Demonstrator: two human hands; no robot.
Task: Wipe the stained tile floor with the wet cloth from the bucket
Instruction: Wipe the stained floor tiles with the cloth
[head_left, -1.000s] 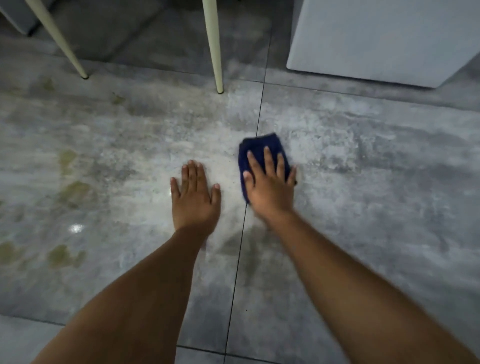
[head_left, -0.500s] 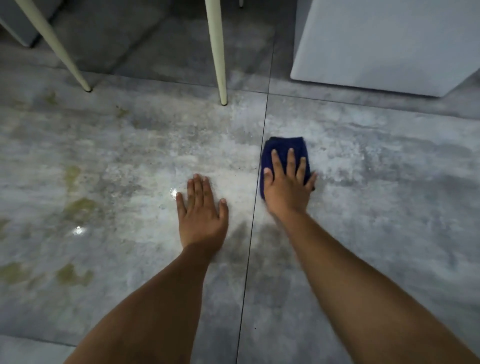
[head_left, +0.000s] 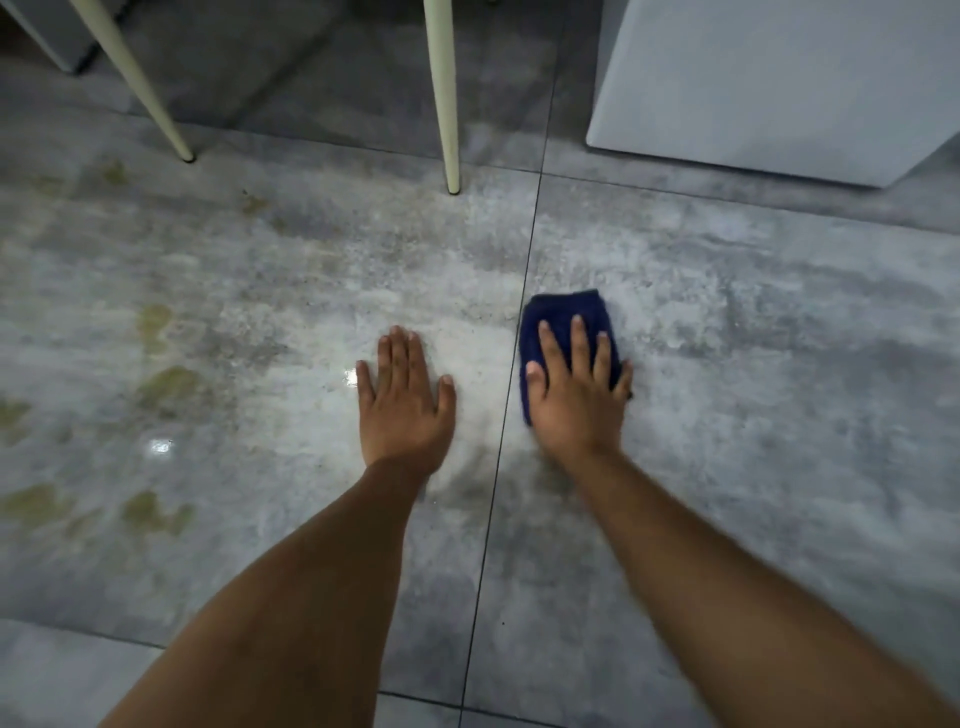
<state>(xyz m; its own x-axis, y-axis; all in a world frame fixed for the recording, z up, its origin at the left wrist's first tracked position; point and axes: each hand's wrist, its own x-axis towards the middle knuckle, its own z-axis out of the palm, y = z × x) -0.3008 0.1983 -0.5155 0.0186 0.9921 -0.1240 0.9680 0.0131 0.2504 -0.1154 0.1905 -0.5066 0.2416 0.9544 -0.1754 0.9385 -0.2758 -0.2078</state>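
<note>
Two chair legs (head_left: 441, 93) and a cabinet (head_left: 769, 83), apparently, block the far floor (head_left: 727, 322)

We see grey floor (head_left: 753, 467), olive stains (head_left: 169, 382) at left, blue cloth (head_left: 563, 314) beside a grout line (head_left: 514, 364), cream legs (head_left: 447, 130), white cabinet (head_left: 753, 78).

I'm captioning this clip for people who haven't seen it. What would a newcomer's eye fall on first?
First the dark blue cloth, pressed flat under the right hand on the grey tile, just right of the grout line. The left hand lies flat on the floor left of that line. Yellow-green stains dot the tile at far left, and two cream legs stand at the top.
</note>
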